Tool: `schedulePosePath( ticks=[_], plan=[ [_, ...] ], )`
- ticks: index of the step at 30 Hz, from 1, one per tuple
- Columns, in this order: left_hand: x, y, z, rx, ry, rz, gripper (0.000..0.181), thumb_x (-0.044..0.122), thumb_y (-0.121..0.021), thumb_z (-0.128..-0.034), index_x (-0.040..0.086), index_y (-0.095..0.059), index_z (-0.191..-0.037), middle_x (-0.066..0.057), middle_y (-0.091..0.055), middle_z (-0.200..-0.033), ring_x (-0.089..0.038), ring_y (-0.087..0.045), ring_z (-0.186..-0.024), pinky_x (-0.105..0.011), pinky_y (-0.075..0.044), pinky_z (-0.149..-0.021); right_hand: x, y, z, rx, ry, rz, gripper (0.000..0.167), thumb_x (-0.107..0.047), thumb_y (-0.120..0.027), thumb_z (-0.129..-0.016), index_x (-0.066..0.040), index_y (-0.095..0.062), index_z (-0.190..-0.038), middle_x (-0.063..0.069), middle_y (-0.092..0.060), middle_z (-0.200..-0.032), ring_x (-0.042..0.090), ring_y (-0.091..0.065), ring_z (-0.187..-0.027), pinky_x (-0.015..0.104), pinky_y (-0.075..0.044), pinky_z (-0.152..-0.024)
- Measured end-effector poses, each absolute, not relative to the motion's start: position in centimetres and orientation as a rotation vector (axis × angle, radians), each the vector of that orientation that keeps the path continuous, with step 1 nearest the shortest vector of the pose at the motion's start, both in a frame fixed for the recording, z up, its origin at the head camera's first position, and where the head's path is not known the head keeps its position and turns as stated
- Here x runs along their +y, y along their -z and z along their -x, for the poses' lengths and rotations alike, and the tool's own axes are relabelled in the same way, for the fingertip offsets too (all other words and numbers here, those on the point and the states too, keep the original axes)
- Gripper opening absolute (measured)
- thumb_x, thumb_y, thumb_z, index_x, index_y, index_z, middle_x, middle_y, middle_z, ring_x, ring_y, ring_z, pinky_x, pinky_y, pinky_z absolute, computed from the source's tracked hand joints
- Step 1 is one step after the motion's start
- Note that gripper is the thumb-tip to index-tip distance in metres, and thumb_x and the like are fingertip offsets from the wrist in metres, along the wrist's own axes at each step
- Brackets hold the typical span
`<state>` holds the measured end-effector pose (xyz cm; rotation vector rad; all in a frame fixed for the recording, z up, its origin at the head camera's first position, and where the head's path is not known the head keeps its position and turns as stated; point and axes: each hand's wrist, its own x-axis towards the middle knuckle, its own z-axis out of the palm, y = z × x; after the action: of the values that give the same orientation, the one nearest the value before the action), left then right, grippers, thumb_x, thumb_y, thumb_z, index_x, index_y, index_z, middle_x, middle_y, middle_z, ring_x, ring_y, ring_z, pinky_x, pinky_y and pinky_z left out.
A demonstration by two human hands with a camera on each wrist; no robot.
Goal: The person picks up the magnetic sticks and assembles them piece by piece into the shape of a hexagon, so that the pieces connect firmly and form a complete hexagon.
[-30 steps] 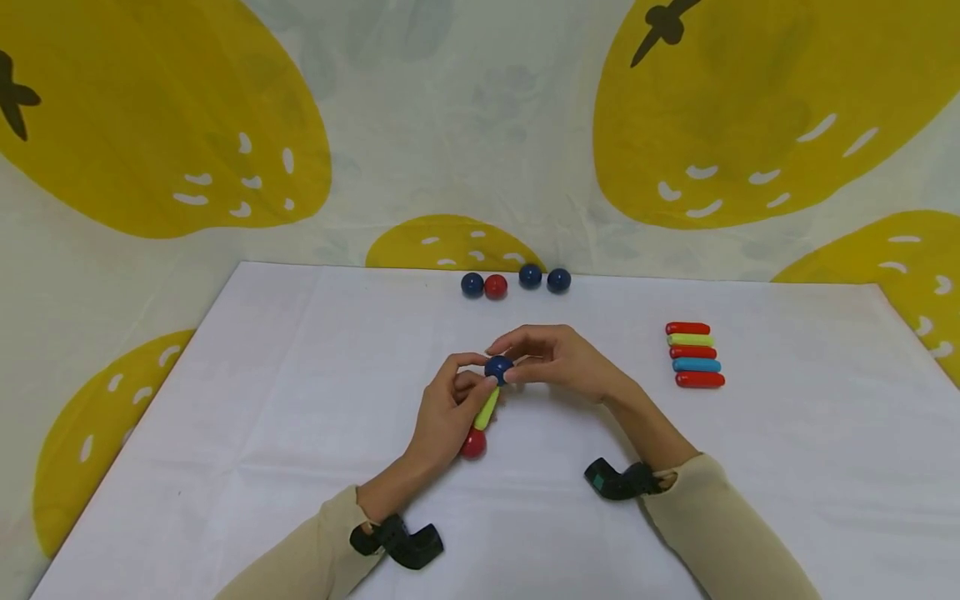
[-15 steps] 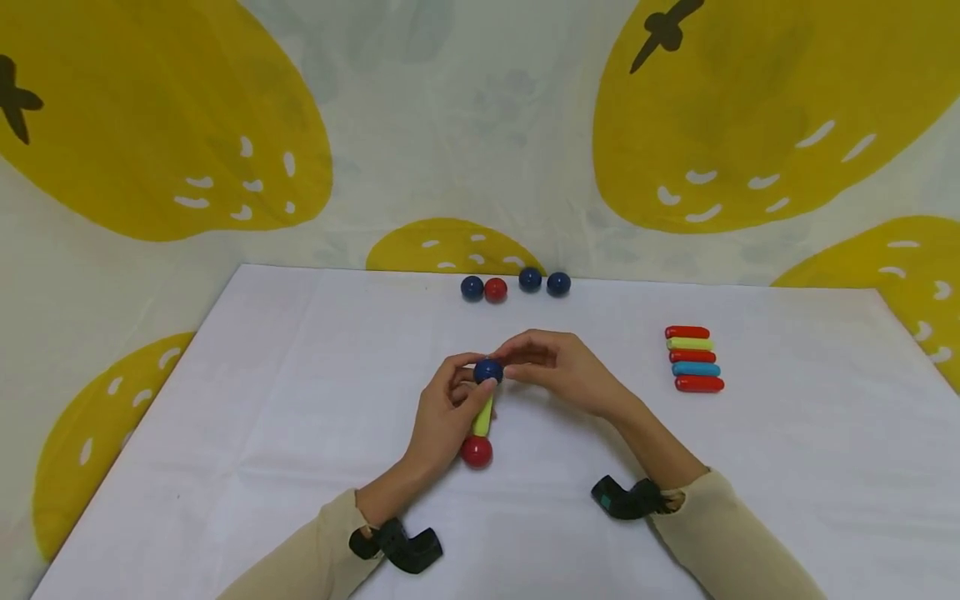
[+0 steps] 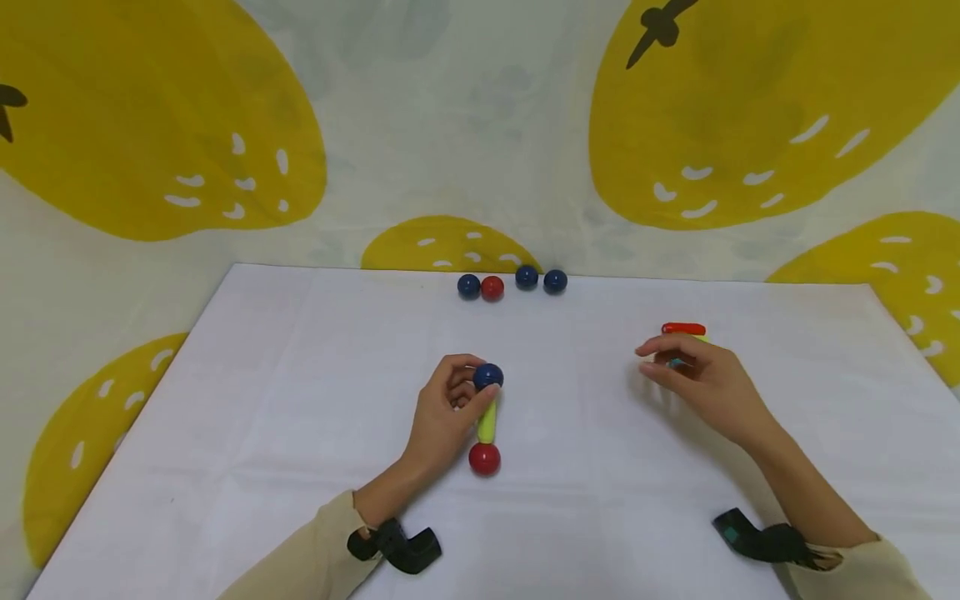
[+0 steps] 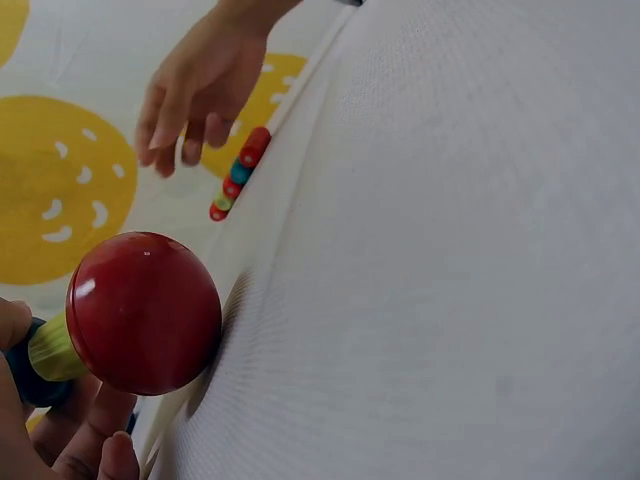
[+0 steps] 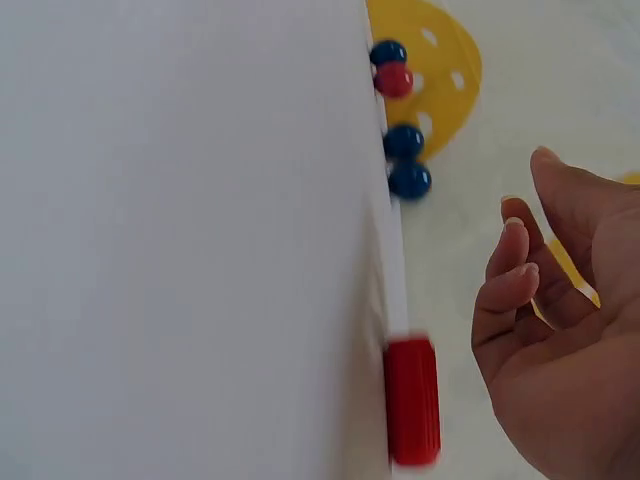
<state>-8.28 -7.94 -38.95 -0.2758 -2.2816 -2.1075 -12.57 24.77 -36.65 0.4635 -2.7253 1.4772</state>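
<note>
Blue ball (image 3: 488, 376) pinched by left grip (image 3: 442, 417)
Likely light, hard, slick; grasp rod (image 3: 487, 425) below this grip (right grip (image 3: 708, 383) relaxed, empty).

White table surface (image 3: 322, 483), faint creases at left. Pale backdrop (image 3: 457, 133) beyond far edge. Large yellow print (image 3: 202, 100) far left, matching print (image 3: 735, 108) far right, both with dark stems (image 3: 660, 27); smaller print (image 3: 450, 233) between.

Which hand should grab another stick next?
Probably the right hand: it holds nothing and is close to the row of sticks, while the left hand grips a blue ball.
</note>
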Motion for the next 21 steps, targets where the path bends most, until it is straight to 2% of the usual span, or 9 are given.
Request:
schedulePosePath(
  ticks=[4,8,12,16,21],
  plan=[
    [-7.8,38.2,8.0,-2.313,2.086,0.251,0.033,0.005,-0.066,-0.0892,0.000,-0.053,-0.119,-0.007,-0.063,-0.096,-0.021,-0.051,-0.075,-0.022,-0.039,-0.065,28.1,36.8,11.8,-2.776,-1.370,-0.295,0.024,-0.018,-0.070,-0.089,-0.008,-0.067,-0.111,-0.001,-0.063,-0.106,0.009,-0.059,-0.088,0.012,-0.047,-0.073],
    [-7.8,38.3,8.0,-2.337,2.072,0.242,0.032,0.006,-0.068,-0.0885,0.002,-0.055,-0.117,-0.005,-0.064,-0.094,-0.021,-0.052,-0.075,-0.022,-0.040,-0.065,30.5,37.2,11.4,-2.805,-1.265,-0.200,0.025,-0.020,-0.069,-0.089,-0.010,-0.067,-0.112,-0.005,-0.061,-0.102,0.003,-0.053,-0.091,0.008,-0.043,-0.072],
    [-7.9,39.6,8.5,-2.327,2.080,0.242,0.034,0.009,-0.069,-0.0882,0.005,-0.055,-0.119,-0.004,-0.063,-0.095,-0.020,-0.052,-0.076,-0.022,-0.040,-0.066,32.0,37.8,11.2,-2.821,-1.199,-0.196,0.026,-0.019,-0.070,-0.089,-0.012,-0.066,-0.113,-0.004,-0.059,-0.093,0.003,-0.050,-0.087,0.006,-0.042,-0.071],
    [-8.0,41.3,9.0,-2.308,2.073,0.259,0.035,0.017,-0.071,-0.0881,0.011,-0.056,-0.119,-0.003,-0.063,-0.096,-0.018,-0.053,-0.078,-0.022,-0.041,-0.066,33.3,38.4,11.2,-2.854,-1.173,-0.224,0.028,-0.018,-0.070,-0.089,-0.013,-0.066,-0.116,-0.005,-0.059,-0.095,0.004,-0.049,-0.084,0.009,-0.044,-0.067],
    [-8.1,41.3,9.0,-2.310,2.044,0.276,0.034,0.021,-0.071,-0.0879,0.015,-0.057,-0.118,-0.002,-0.063,-0.093,-0.018,-0.053,-0.077,-0.022,-0.042,-0.066,33.7,38.8,11.3,-2.863,-1.193,-0.256,0.029,-0.015,-0.071,-0.088,-0.013,-0.067,-0.116,-0.005,-0.060,-0.099,0.004,-0.048,-0.087,0.009,-0.043,-0.069]
  ],
)
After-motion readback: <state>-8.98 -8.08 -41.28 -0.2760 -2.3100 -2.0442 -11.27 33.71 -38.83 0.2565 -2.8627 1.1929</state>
